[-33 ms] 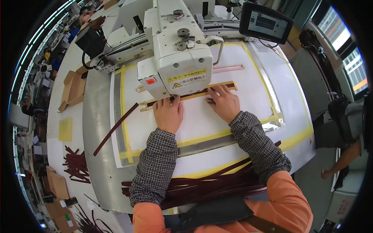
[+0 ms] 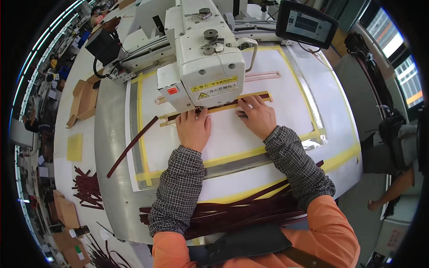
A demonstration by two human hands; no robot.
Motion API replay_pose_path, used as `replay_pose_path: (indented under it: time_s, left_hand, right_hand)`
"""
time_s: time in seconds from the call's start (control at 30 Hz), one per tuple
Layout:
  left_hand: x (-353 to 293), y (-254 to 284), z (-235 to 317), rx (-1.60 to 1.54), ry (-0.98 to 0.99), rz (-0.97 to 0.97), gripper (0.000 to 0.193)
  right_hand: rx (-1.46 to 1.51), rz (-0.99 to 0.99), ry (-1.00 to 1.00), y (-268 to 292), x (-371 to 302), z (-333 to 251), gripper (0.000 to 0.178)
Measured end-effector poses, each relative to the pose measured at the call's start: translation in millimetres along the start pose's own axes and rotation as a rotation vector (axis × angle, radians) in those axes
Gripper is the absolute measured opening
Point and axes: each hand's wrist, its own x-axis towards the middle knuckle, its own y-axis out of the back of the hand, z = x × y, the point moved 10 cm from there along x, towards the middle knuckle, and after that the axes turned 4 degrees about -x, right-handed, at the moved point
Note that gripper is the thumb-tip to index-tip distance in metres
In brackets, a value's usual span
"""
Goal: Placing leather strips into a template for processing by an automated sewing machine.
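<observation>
A narrow dark-red strip (image 2: pixel 218 108) lies in a yellow-edged slot on the white sheet (image 2: pixel 232 138), below the head of a white sewing machine (image 2: pixel 210 58). My left hand (image 2: pixel 194 130) rests on the strip's left part, fingers stretched forward and slightly apart, with the tips close under the machine head. Toward the strip's right end, my right hand (image 2: pixel 260 119) presses with bent fingers. A small dark piece pokes out beneath those fingers; its kind is hidden. Left of my left hand, another dark-red strip (image 2: pixel 132 147) lies slanted across the sheet's taped edge.
A pile of dark-red strips (image 2: pixel 241 216) lies along the near edge, under my forearms. More short strips (image 2: pixel 88 188) lie at left, near a yellow pad (image 2: pixel 74 148) and an open cardboard box (image 2: pixel 83 100). A control screen (image 2: pixel 306 24) stands back right. Another person's arm (image 2: pixel 393 190) shows at right.
</observation>
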Motion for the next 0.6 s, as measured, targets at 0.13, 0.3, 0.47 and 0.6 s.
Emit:
replay_pose_path:
  time_s: [0.13,0.3,0.47,0.6]
  left_hand:
    - [-0.8,-1.6,1.1,0.008,-0.013,0.017,0.033]
    - [-1.3,-2.2,0.6,0.008,-0.005,0.018,0.031]
    - [-0.5,0.5,2.4,-0.009,0.007,0.027,0.029]
    - [-2.9,0.4,-0.5,-0.02,0.005,0.025,0.029]
  right_hand:
    - [0.041,-0.023,-0.002,-8.0,-2.9,0.9,0.035]
    - [0.013,-0.017,-0.02,-4.6,-3.4,2.0,0.034]
    - [0.014,-0.041,-0.047,-7.4,-4.9,6.5,0.032]
    - [0.011,-0.02,-0.026,-5.5,-4.7,0.8,0.032]
